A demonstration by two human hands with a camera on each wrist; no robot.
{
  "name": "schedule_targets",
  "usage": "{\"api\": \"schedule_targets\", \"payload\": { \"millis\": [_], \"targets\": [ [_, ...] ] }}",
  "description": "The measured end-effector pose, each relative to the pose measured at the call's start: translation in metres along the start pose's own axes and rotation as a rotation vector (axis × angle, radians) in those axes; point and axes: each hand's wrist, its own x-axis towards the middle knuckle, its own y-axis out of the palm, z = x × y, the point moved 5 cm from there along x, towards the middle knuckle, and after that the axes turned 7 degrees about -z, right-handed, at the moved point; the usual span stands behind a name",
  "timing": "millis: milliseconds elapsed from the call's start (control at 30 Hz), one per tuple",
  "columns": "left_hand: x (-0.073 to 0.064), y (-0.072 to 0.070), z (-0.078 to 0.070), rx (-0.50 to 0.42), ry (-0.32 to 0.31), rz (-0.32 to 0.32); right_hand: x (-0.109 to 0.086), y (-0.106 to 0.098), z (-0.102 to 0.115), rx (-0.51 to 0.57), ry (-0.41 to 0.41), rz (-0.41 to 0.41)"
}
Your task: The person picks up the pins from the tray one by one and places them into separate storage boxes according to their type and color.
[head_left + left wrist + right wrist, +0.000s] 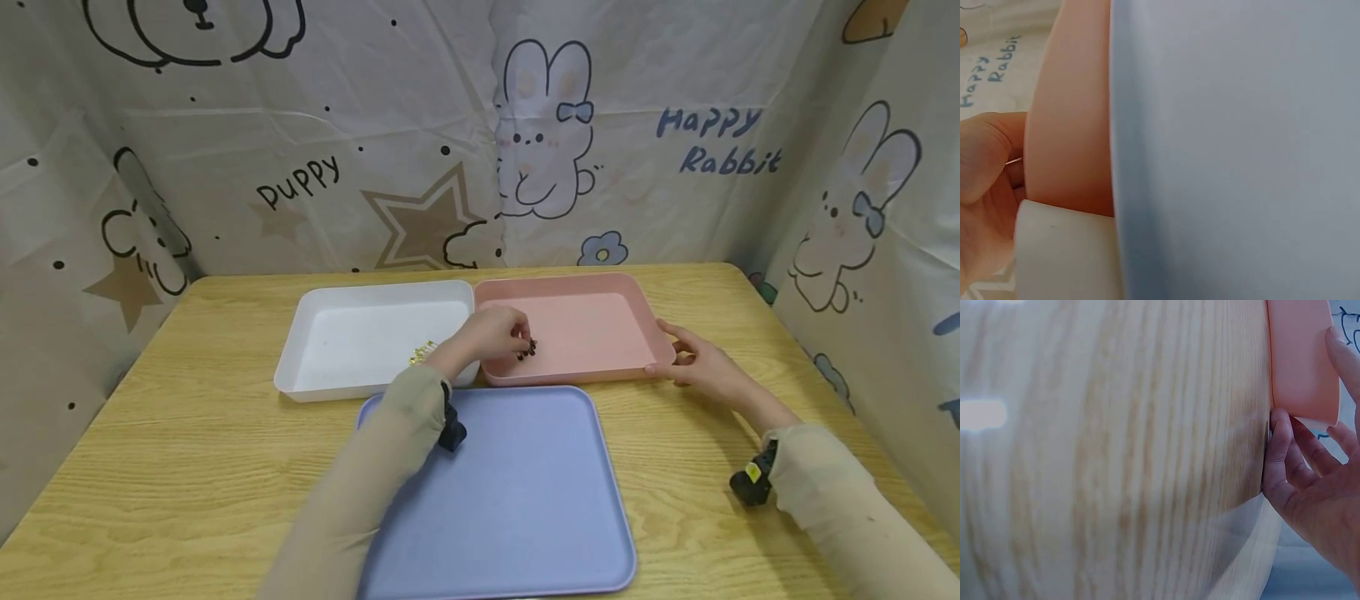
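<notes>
My left hand reaches over the left wall of the pink tray, fingers bent downward. A cluster of small dark pieces is right at its fingertips; I cannot tell whether the fingers pinch one. In the left wrist view the tray wall hides those fingertips. At the pink tray's front right corner, my right hand grips the outer walls, thumb and fingers on either side of the corner. The right wrist view has its lower fingers bent beside the tray wall, close to the wooden surface.
A white tray adjoins the pink one on the left, with small gold pieces partly behind my left forearm. In front lies a flat blue tray. Printed cloth hangs around the wooden table.
</notes>
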Motion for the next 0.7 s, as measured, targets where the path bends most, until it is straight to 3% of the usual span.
{"api": "schedule_targets", "payload": {
  "millis": [433,700],
  "targets": [
    [0.006,0.006,0.018,0.073,-0.058,-0.033,0.006,0.004,0.006,0.007,-0.026,0.013],
    [0.002,-0.01,0.015,0.079,-0.038,-0.08,0.001,-0.001,0.002,-0.025,-0.009,0.017]
  ]
}}
